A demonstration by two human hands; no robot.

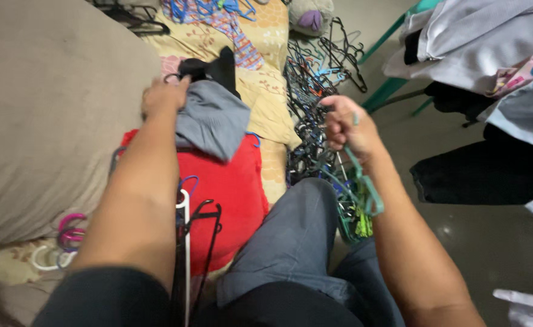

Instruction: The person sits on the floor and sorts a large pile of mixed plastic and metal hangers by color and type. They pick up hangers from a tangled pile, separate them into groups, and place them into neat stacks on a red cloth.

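Hanger [363, 178], teal, gripped in right hand [345, 124] fist; left hand [163, 97] fingers clutch grey cloth [212, 118]. Best to pin cloth flat, feed hanger in without snagging pile [309, 91].

We saw dim, flat indoor light, soft shadows only. Small glare spot showed on floor [443, 231]. Motion blur softened whole frame; wide lens stretched forearms at bottom edge.

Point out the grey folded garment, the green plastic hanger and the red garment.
grey folded garment [213, 121], head view, middle of cloth.
green plastic hanger [366, 181], head view, its arm below the right hand.
red garment [236, 194], head view, bare centre.
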